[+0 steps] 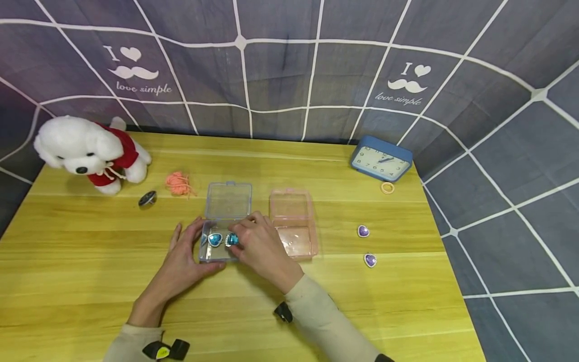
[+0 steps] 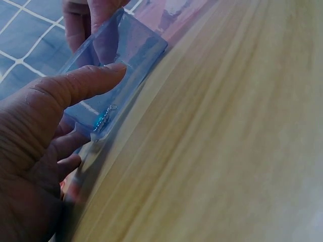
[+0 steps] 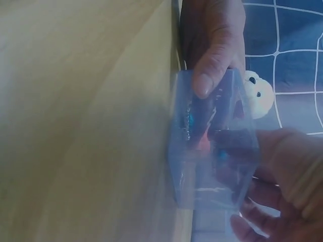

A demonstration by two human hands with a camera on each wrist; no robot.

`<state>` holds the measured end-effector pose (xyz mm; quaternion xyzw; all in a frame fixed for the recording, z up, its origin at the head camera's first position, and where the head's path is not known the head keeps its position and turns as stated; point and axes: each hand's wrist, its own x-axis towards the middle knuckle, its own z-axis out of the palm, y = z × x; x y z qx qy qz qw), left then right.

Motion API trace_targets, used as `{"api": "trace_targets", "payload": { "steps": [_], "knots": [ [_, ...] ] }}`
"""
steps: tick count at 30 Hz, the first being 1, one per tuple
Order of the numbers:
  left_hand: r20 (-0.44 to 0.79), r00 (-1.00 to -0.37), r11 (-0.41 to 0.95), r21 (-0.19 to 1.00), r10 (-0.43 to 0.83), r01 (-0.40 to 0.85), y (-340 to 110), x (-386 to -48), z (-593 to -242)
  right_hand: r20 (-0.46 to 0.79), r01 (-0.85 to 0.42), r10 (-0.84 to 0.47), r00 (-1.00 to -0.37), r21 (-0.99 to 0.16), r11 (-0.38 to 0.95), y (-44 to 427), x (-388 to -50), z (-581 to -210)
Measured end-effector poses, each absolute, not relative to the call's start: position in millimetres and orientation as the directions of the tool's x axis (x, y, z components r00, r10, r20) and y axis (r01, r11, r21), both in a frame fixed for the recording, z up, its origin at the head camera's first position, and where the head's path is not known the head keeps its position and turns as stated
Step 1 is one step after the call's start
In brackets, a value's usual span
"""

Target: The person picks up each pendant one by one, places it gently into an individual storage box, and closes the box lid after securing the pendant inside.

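Observation:
A small clear plastic box with a bluish tint stands on the table, its lid laid back. My left hand grips its left end, thumb along the front wall. Inside, at the left, lies a blue heart-shaped gem with a sparkly rim. My right hand reaches into the right half and pinches a second blue gem, partly hidden by the fingers. In the right wrist view this gem shows dimly through the box wall.
Right of the box lies an open pink box. Two purple heart gems lie farther right, below a blue clock and a pale ring. Coral yarn, a dark round object and a plush dog stand back left.

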<state>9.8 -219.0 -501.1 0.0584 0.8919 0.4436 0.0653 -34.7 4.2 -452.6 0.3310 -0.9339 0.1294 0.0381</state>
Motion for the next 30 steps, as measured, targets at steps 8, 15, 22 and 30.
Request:
{"api": "trace_targets", "payload": {
  "steps": [8,15,22,30],
  "knots": [
    [-0.057,-0.985,0.601,0.798,0.163,0.053,-219,9,-503,0.108,-0.628,-0.62,-0.778,-0.184,0.756,3,-35,-449],
    [-0.042,-0.985,0.599,0.798,0.167,0.068,-219,9,-504,0.084,-0.621,-0.618,-0.782,-0.197,0.759,3,-36,-447],
    [-0.018,-0.985,0.582,0.808,0.174,0.088,-219,8,-503,0.135,-0.632,-0.622,-0.771,-0.277,0.723,14,-37,-440],
    [-0.026,-0.985,0.569,0.819,0.169,0.076,-220,8,-506,0.315,-0.607,-0.522,-0.793,-0.48,0.633,49,-33,-444]
  ]
}}
